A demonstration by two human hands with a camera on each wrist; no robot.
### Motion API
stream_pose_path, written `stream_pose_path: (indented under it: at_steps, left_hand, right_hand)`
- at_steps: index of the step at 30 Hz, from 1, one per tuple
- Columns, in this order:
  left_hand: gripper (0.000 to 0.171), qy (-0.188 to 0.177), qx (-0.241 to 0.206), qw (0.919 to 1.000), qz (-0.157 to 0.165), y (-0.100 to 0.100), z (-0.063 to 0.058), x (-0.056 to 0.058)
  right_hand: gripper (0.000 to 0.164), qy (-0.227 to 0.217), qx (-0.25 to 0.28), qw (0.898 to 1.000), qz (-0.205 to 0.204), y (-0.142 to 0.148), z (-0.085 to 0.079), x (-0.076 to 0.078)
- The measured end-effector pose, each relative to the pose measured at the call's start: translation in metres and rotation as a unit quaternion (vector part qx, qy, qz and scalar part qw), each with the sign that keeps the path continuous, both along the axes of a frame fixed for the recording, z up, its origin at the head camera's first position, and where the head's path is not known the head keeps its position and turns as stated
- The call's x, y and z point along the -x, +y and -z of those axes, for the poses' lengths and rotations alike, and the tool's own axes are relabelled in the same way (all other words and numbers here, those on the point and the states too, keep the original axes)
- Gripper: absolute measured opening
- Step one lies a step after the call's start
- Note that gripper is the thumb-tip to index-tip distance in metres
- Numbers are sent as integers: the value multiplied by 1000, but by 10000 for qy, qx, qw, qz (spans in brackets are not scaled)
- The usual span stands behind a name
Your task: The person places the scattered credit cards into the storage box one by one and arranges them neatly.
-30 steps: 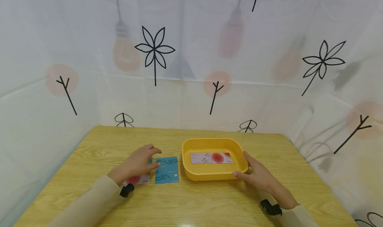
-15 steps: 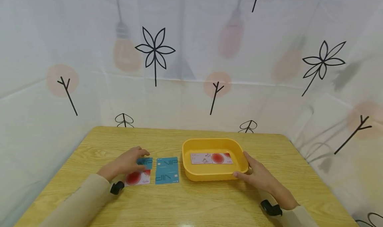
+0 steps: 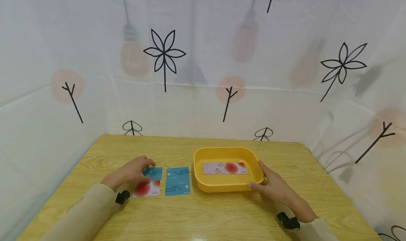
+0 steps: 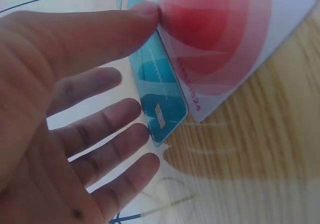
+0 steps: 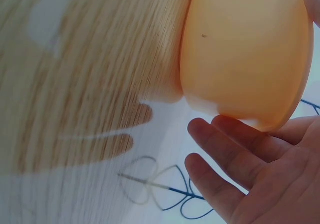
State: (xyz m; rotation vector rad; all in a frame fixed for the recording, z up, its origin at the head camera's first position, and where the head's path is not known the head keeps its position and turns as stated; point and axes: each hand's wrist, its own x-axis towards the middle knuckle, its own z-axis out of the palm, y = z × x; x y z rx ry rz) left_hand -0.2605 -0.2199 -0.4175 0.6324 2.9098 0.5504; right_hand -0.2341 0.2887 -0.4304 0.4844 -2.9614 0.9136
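Note:
My left hand [image 3: 131, 172] is at the left, its thumb and fingertips at opposite long edges of a teal VIP card [image 3: 155, 173], pinching it in the left wrist view. Just in front of that card, a white card with red circles [image 3: 147, 189] lies on the table. To the right lie more teal VIP cards [image 3: 177, 181], edge to edge. My right hand [image 3: 275, 186] holds the right end of a yellow plastic basin [image 3: 226, 188], thumb by the near rim and fingers around the outer wall. Inside are a pale pink card [image 3: 213, 168] and a red-circle card [image 3: 235, 168].
The wood-grain table [image 3: 203, 216] carries everything. A white cloth [image 3: 196, 110] with printed flowers and bulbs hangs behind it and along both sides. A dark strap piece [image 3: 122, 197] sits at the left wrist, another [image 3: 288, 220] at the right wrist.
My left hand has moved left from over the teal cards to the farther-left teal card, and its thumb and fingers have drawn in on it. The right hand and the basin have stayed put.

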Motion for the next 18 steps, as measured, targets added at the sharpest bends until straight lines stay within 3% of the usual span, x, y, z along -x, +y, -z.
stream_pose_path:
  at_steps: [18]
  left_hand:
    - [52, -293, 95, 9993, -230, 3, -2, 6]
  right_hand:
    - [107, -45, -31, 10000, 20, 0, -1, 0]
